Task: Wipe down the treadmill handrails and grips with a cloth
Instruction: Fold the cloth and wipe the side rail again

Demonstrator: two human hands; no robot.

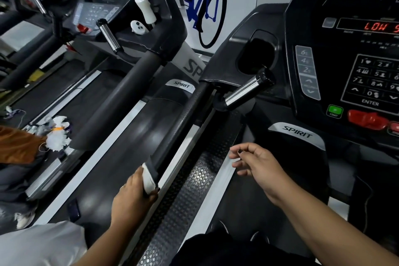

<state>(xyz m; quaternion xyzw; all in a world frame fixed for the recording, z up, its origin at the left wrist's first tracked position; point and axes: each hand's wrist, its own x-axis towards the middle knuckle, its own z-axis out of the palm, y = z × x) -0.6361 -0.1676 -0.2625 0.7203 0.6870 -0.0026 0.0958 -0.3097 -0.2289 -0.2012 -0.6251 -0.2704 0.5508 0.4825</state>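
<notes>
**Around the near end of the handrail [183,114]: cloth [149,176] clamped under the left hand [131,196]**

Beneath the left hand's fingers, the white cloth lies folded over the top of the black handrail. Fingers and thumb curl round both, so rail and cloth are held as one. That wrap-around grip suits wiping, since it presses the fabric onto the top and sides of the bar at once.

Up and ahead of this hand, the rail runs bare toward the console [345,49]. Most of its length probably waits to be wiped, though the surface does not show what is already clean. Further ahead and to the right of the hand, the chrome pulse grip [241,90] sticks out below the cup holder [257,54], with neither hand on it.

The right hand [257,162] hovers off to the right of the rail, over the dark deck. Its fingers are loosely curled and hold nothing; it likely hangs there for balance.

Between the two hands, lower down, runs the studded foot rail [187,190]. To the left of the left hand stands a neighbouring treadmill [121,93], with a white bottle [145,8] in its tray.
</notes>
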